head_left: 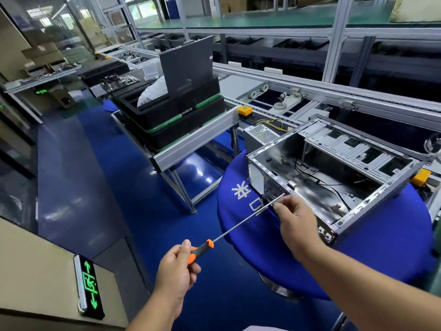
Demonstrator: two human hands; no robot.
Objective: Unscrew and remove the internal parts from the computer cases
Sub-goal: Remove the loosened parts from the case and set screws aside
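Computer case [334, 173] lies on its side, open face up, on the round blue-covered table [358, 254], its rear end toward the table's left edge so we can reach the back-panel screws. Inside we see bare metal, a drive cage and a few loose black cables; most parts seem already out. Our left hand [175, 266] grips the orange-and-black handle of a long screwdriver [238, 226], fingers curled round it, the shaft slanting up to the case's rear corner. Our right hand [294, 218] pinches the shaft near its tip, probably to steady it onto a screw head, though the tip itself is too small to make out. A grey power supply [260, 137] with coloured wires sits just behind the case at the table's far edge. Beyond it runs the conveyor line [274, 91], and to the left stacked black trays [171, 111] rest on an aluminium stand.
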